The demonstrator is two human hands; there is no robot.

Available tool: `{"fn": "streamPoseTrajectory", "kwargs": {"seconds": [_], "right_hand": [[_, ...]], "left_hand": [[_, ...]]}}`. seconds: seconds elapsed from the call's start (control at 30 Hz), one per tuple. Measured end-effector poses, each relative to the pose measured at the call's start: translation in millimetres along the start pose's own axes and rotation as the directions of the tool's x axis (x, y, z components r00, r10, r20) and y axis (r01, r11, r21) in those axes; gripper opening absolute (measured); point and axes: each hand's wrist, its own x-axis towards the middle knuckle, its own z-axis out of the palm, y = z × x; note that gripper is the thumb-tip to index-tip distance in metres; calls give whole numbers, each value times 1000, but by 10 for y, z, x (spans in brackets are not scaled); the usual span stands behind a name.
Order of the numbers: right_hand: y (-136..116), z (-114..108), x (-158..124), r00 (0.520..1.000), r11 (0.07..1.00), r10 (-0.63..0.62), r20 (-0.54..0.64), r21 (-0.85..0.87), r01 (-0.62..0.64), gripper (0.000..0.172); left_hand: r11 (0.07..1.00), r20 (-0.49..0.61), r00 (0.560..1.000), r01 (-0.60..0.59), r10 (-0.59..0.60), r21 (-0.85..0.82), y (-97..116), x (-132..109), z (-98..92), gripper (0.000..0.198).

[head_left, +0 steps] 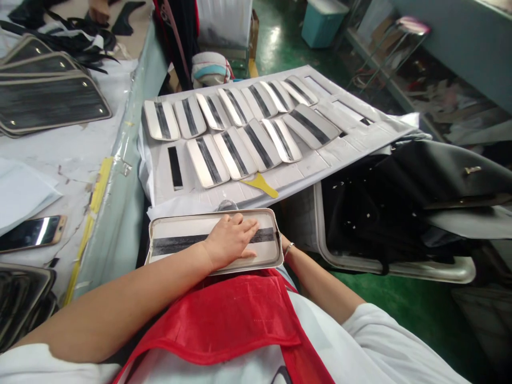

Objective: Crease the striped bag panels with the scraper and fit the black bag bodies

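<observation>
Surface: see a pale table (332, 152) straight ahead, wrapped in creased white sheeting. On it, two rows of striped panels (260, 143), about a dozen, pale with one dark band each, mostly side by side, some overlapping. Flat yellow tool (262, 184) near the front edge, beside the nearer row.

Room: green floor (274, 34) behind, shiny; blue bin (323, 24) at the far side, stool (414, 25) with thin metal legs farther right. Bench (118, 88) along the left, yellow tape (100, 186) on its edge. On the bench: dark panels (52, 104) in a stack, white paper (22, 189), phone (34, 233) just below the paper. Another person's hand (99, 9) at the far end, blurred.

Right of the table: black material (400, 181) heaped over a pale-rimmed tub (456, 271).

In hand: shallow pale tray (180, 226), dark stripe lengthwise, tilted between the red apron (224, 320) and the table's near edge. Left hand (230, 240) palm down on its inner face, fingers slightly apart, thumb clear of them. Right hand (285, 244) at the tray's right end, mostly hidden behind it; cannot tell how its fingers are set.
</observation>
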Motion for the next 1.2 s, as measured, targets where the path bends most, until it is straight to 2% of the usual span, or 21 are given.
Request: {"fn": "streamPoseTrajectory", "kwargs": {"seconds": [0.03,0.1,0.13,0.17,0.2,0.23,0.27,0.3,0.33,0.4,0.47,0.53,0.67,0.8,1.0,1.13,1.2], "right_hand": [[-51,-75,-39,998,1000,-9,-56,-18,8,35],[-214,-227,-191,977,989,-112,-182,-120,91,31],[-318,-289,-300,952,968,-201,-232,-193,158,29],[-429,-331,-420,901,875,-388,-193,-385,294,28],[-538,-350,-543,853,728,-521,-42,-543,418,27],[-636,-345,-659,802,564,-578,152,-636,527,25],[-717,-320,-758,751,409,-571,332,-678,611,25],[-778,-281,-836,710,292,-530,464,-686,666,24],[-818,-237,-893,685,209,-482,547,-687,696,24],[-847,-157,-947,684,111,-420,596,-714,691,27],[-843,-113,-956,708,56,-401,581,-756,652,31],[-836,-98,-953,721,28,-397,568,-778,628,33],[-843,-74,-957,705,3,-403,583,-770,638,29],[-891,-25,-937,708,-94,-395,586,-792,603,26],[-1029,77,-855,730,-276,-202,652,-754,597,17],[-1075,149,-734,750,-366,-91,655,-722,587,21],[-1052,178,-695,739,-387,-32,673,-690,611,25]], "left_hand": [[1000,-9,1000,-10,10,1,-10,-3,5,65],[999,-41,999,-26,25,-23,-46,-16,31,66],[998,-56,998,-31,28,-50,-73,-19,47,67],[996,-66,997,-34,28,-88,-104,-17,58,67],[990,-68,997,-35,26,-135,-138,-7,63,67],[981,-63,998,-34,22,-191,-175,11,58,63],[967,-55,998,-33,20,-251,-212,35,44,57],[950,-46,999,-33,20,-312,-245,63,23,50],[929,-40,999,-37,24,-368,-273,90,-4,43],[893,-39,998,-56,43,-446,-304,133,-56,36],[890,-42,998,-64,50,-452,-300,150,-85,33],[917,-41,998,-62,50,-395,-277,146,-76,30],[956,-59,995,-96,82,-276,-263,119,7,37],[954,-93,989,-137,116,-266,-325,97,81,38],[951,-113,987,-138,111,-277,-384,70,136,40],[956,-84,988,-150,132,-251,-411,31,143,40],[963,-75,989,-143,128,-230,-420,7,144,41]]}}
